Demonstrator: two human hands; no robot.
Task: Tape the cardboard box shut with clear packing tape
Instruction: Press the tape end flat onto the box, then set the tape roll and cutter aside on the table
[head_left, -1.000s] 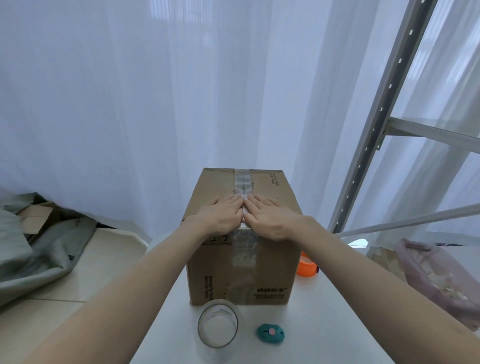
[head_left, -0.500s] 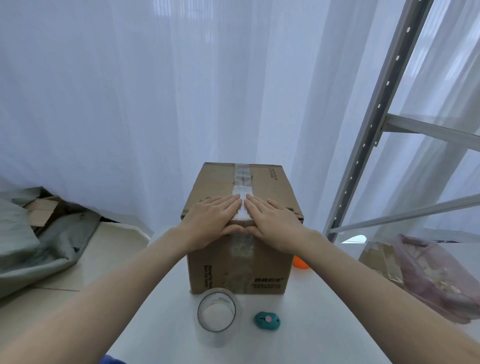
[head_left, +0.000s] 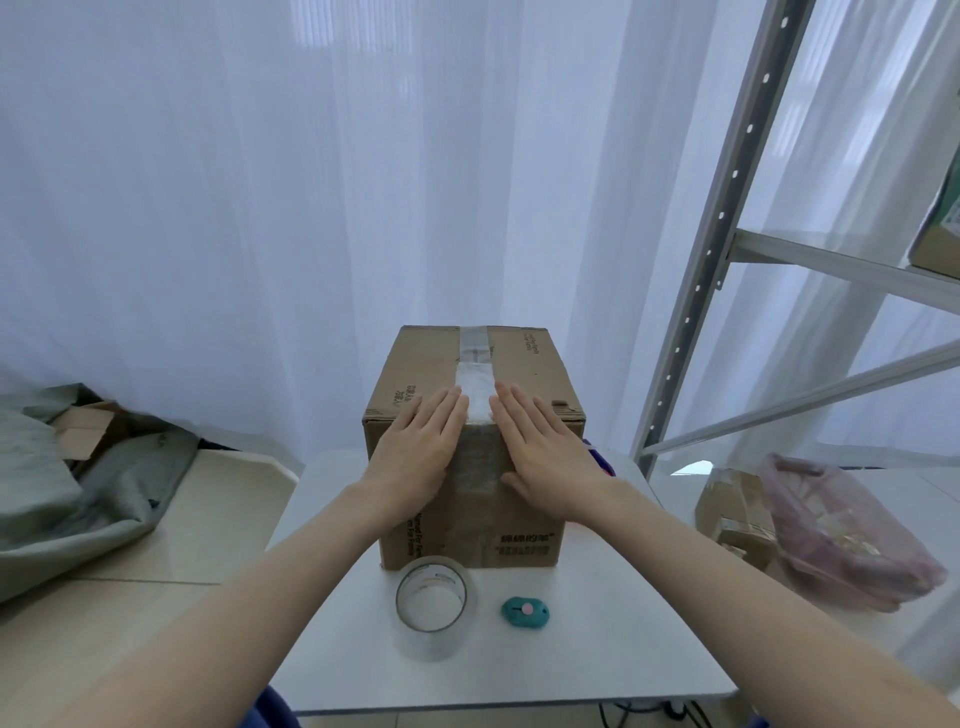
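- The cardboard box (head_left: 474, 447) stands upright on the white tabletop (head_left: 597, 644), directly under and ahead of both hands, with its near face toward the person so the seam can be reached without leaning.
- A strip of clear tape (head_left: 475, 384) runs along the top seam away from the hands and folds over the near edge between them, down the front face. That wrap is probably what keeps the flaps from lifting.
- The left hand (head_left: 415, 462) lies flat with its fingers spread and extended, holding nothing, just left of the strip. Its palm is over the near top edge, which looks like pressing the flap down.
- The right hand (head_left: 550, 462) mirrors it just right of the strip, also flat, open and empty. With the strip bare between them, the pair seem to be smoothing outward from the seam.
- Whether the palms fully touch the front face or hover slightly is hard to tell from this angle.
- The tape roll (head_left: 435, 597) stands on its rim on the tabletop, nearer the person than the hands, just in front of the box and within easy reach for another strip.
- A small teal cutter (head_left: 525, 612) lies just right of the roll, below the right hand, handy for cutting the tape.
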